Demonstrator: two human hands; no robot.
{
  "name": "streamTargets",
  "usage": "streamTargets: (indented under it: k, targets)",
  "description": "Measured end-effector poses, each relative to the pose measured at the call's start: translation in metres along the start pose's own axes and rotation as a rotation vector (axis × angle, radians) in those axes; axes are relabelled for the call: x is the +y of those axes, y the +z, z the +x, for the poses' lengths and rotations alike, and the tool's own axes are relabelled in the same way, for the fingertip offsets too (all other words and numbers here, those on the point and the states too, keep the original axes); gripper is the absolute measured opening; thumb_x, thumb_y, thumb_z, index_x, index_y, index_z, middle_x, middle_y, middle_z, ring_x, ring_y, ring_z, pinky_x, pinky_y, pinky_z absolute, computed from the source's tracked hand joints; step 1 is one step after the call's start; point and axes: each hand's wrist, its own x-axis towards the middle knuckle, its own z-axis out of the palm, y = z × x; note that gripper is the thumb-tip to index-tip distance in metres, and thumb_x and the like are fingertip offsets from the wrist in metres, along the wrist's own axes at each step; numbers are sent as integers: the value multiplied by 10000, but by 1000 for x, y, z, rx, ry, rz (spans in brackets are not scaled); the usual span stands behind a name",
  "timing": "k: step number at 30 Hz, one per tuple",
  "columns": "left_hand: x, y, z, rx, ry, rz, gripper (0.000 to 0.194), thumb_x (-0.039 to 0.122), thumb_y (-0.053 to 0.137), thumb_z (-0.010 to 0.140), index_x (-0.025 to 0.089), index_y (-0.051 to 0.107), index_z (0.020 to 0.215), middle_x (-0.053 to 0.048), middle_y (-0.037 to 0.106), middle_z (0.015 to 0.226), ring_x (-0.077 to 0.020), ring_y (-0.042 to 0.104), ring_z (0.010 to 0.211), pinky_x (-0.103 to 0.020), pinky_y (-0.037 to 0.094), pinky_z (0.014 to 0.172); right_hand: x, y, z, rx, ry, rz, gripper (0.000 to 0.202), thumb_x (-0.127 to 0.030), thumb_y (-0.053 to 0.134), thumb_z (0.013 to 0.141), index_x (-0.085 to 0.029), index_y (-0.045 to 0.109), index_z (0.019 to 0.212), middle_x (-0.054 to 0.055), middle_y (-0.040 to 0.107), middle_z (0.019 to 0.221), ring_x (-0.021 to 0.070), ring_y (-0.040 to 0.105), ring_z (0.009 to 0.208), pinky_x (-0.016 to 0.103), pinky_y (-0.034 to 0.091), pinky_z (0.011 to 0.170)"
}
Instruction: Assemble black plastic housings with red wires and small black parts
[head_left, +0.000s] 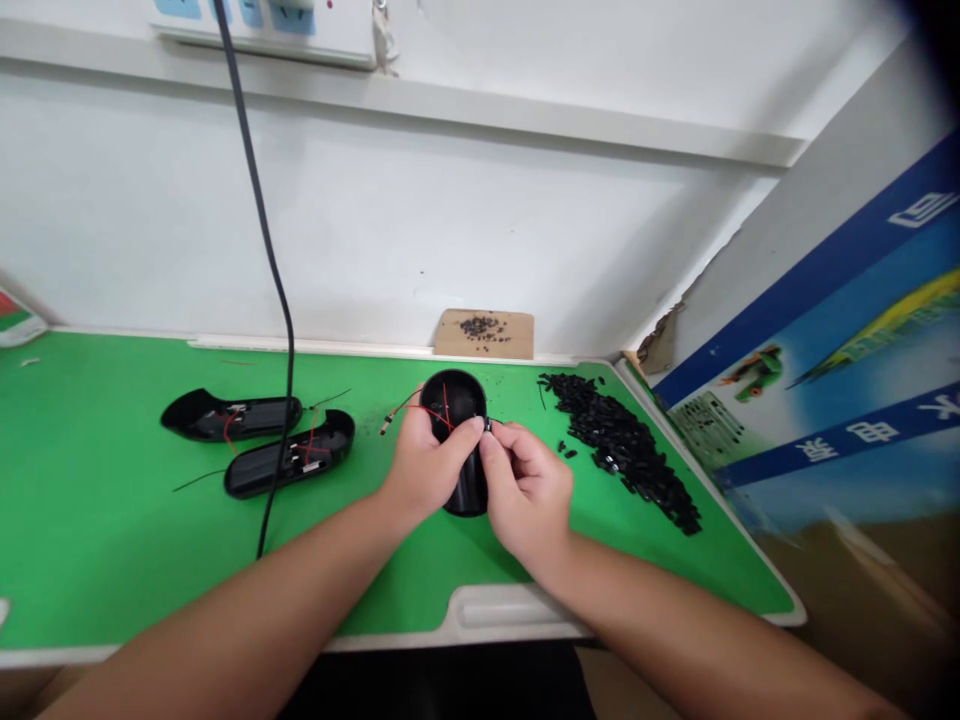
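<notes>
Gripping the shell [469, 490] at mid-frame, my left hand [429, 450] wraps its side; my right hand [529, 480] pinches a small dark piece [487, 425] at its rim. The shell is glossy black, hollow and round-ended, red wires [446, 402] crossing its inside.

White Chinese characters [872, 432], seemingly including 电 and 水, mark blue bands [825, 272] on the panel [810, 210].

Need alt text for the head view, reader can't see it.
A person's left hand holds a red-wired black housing at a green table, while the right hand pinches at its edge. Two more wired black housings lie to the left, a heap of small black pieces to the right.
</notes>
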Motion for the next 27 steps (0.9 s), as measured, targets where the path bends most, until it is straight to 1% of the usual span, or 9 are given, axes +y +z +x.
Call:
streamTargets:
  k: [6,11,15,18,20,22,24,27]
  targets:
    - [-5,-4,-1,-35,20,7,277,250,748,674,198,601,903,16,581,731,-158,560,714,-268,465,677,-3,2,0,18,-99,-124,210,-259,493,921,-203,608,755,14,572,664,144,515,606,286,424,593]
    - [-7,-6,-4,-13,29,-8,282,226,732,687,206,591,931,13,586,784,-150,552,729,-268,471,710,-4,3,0,2,-215,-212,209,-204,473,909,-208,545,713,0,513,623,141,494,588,283,406,583]
    - [-7,-6,-6,9,68,31,265,227,720,704,207,568,921,16,586,821,-136,545,734,-264,469,742,-3,3,0,-12,-246,-249,225,-184,456,908,-212,498,689,-8,487,614,138,480,583,279,388,583]
    - [-9,-7,-4,26,73,38,272,225,717,698,205,565,923,16,592,828,-137,552,750,-260,466,749,1,6,2,-29,-257,-283,229,-177,451,902,-212,481,677,-11,471,607,136,463,573,276,362,568]
    - [-8,-7,0,52,75,20,297,212,724,673,205,564,924,23,593,816,-137,559,756,-255,467,747,5,9,5,-54,-249,-299,236,-183,454,892,-211,478,659,-9,478,606,135,454,572,276,354,566]
    - [-6,-8,5,79,46,-8,328,212,735,649,201,555,923,35,588,786,-133,565,739,-253,470,731,9,13,10,-85,-222,-271,242,-206,464,885,-206,494,645,-6,495,605,134,456,574,274,358,565]
    - [-1,-9,9,85,-30,-67,362,233,752,631,194,541,922,45,585,755,-129,572,708,-259,477,707,11,16,16,-110,-156,-178,245,-253,482,888,-197,540,656,-4,518,603,132,468,574,269,373,564]
    - [8,-9,12,35,-155,-187,394,288,779,613,179,538,905,45,591,712,-131,585,660,-264,486,652,8,15,24,-137,-15,48,239,-345,528,885,-190,626,733,0,565,628,130,496,585,262,408,570]
